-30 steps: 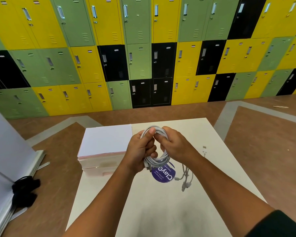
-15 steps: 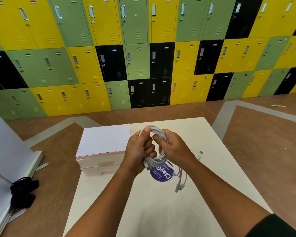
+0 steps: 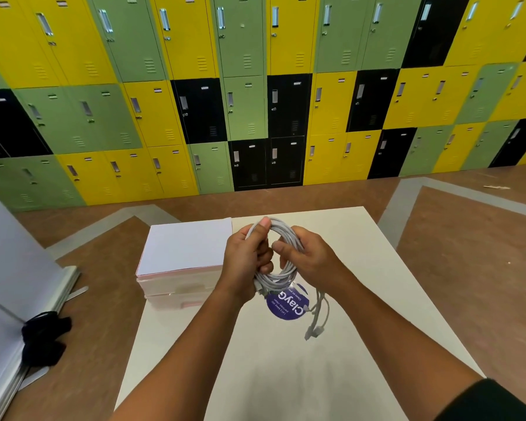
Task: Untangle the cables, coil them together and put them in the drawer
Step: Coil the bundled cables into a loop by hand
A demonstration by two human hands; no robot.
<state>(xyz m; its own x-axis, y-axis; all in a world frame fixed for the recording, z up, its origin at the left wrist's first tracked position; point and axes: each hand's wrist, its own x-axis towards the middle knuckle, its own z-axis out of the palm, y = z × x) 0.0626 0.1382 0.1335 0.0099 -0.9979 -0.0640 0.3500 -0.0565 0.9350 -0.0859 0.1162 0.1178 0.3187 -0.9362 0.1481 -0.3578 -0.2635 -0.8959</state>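
Both hands hold the coiled white cables point(image 3: 281, 270) above the worktop point(image 3: 377, 268): left hand point(image 3: 246, 262) fingers curl round one side, right hand point(image 3: 308, 258) fingers pinch the other; loose ends dangle over a purple sticker point(image 3: 286, 308).

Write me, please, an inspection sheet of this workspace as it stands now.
Surface: white table, with the drawer box at its far left corner.
Job's things: coil held above the table; drawer box looks shut.
Clutter: purple sticker on the table below the coil.
Grips: left grip and right grip each hold one side of the coil.
Cables: wound into loops; loose ends hang down at the right.
Surroundings: lockers, brown floor, white board at left, black cloth at its foot.
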